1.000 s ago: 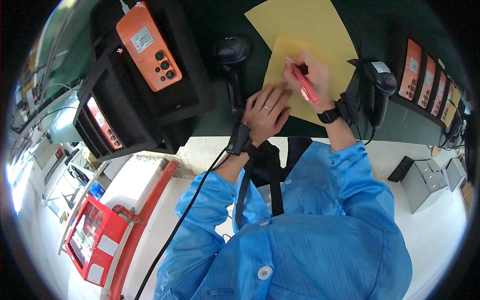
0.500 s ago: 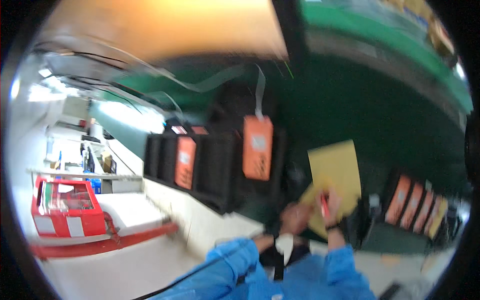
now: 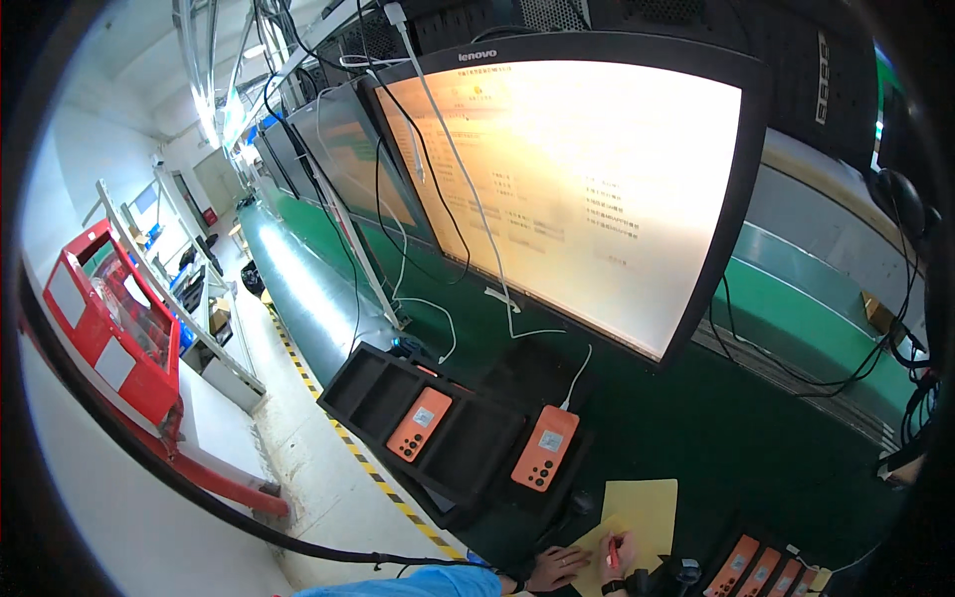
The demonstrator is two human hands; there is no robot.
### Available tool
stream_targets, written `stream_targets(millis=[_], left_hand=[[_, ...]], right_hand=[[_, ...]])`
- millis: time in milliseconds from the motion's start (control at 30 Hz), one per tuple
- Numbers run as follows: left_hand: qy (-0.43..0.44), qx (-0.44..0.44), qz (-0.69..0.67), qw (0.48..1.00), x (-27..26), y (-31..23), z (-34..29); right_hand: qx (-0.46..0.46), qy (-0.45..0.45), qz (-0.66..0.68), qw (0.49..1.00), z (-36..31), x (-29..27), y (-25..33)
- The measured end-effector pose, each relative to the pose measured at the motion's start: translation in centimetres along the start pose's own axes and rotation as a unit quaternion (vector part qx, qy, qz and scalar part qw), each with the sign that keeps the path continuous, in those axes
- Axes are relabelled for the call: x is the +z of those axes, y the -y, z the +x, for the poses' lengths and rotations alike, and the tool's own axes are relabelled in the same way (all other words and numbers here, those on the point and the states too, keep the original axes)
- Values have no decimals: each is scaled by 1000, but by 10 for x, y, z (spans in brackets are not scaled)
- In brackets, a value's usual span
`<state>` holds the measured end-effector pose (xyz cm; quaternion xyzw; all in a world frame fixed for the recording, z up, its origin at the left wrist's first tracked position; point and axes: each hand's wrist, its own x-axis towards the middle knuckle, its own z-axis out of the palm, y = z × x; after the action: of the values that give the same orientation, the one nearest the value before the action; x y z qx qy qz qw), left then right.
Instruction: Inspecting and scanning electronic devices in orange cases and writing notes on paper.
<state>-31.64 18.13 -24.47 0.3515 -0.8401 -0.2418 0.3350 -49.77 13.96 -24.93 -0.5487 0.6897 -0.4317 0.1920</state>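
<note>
At the lower edge my right hand (image 3: 623, 549) is closed round a red pen (image 3: 613, 555), over a yellow sheet of paper (image 3: 645, 505) lying on the dark green bench. Beside it my left hand (image 3: 557, 568) holds nothing and rests with its fingers stretched at the sheet's left edge. Up and to the left, a black compartment tray (image 3: 473, 438) has an orange phone (image 3: 419, 425) in one compartment. Another orange phone (image 3: 546, 448), with a white cable plugged into its top end, lies at the tray's right.
A lit monitor (image 3: 577, 199) stands behind the bench, white and black cables hanging before it. Several orange phones (image 3: 761, 575) sit in a row at the lower right. At the far left is a red box (image 3: 119, 308). Black cables (image 3: 895, 348) bunch at the right.
My view has tilted upward and steadied, so the whole monitor shows and my hands sit lower in the picture. The red pen is still in my right hand.
</note>
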Motion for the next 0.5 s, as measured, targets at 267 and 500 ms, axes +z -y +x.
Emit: stream_targets(millis=[267,500], left_hand=[[12,7,40,999,2,4,-6],[23,-16,52,998,16,11,-14]], right_hand=[[61,17,3,998,-2,-3,6],[43,20,-22,999,-1,1,4]])
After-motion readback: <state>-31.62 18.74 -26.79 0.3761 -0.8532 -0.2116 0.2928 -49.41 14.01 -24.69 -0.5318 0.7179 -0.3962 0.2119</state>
